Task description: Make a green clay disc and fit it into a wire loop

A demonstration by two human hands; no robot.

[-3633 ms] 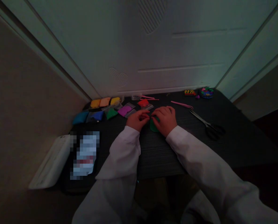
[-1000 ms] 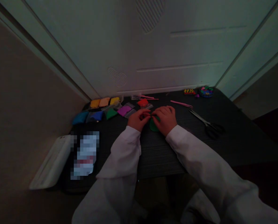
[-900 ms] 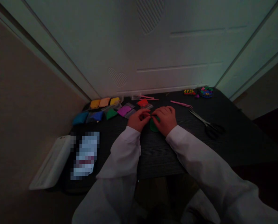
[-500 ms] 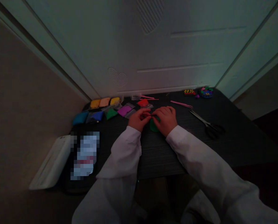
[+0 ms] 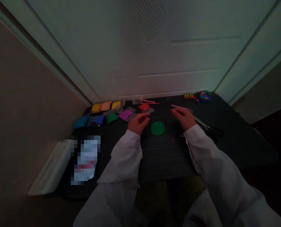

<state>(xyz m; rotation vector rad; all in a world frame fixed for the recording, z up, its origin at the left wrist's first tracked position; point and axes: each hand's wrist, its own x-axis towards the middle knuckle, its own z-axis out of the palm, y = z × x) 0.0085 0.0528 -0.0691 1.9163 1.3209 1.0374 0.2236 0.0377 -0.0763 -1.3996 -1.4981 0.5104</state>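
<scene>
A flat green disc, apparently modelling clay, lies on the dark table between my two hands, touched by neither. Just left of it is my left hand, its fingers curled in towards the thumb. Shadow hides whatever may be inside that curl. My right hand hovers to the right of the disc, thumb and fingertips drawn together in a pinch. Anything in the pinch is too small and dark to make out. Pink tweezers lie right behind this hand. Scissors rest beyond its wrist, partly covered by it.
A red clay packet, a purple one and several other coloured packets line the back left. Small colourful pieces stand at the back right. A white box-like object and a blurred-out screen are at the left.
My hands were together over the green disc and have parted. The right hand has moved right towards the pink tweezers, uncovering the disc; the left has barely shifted.
</scene>
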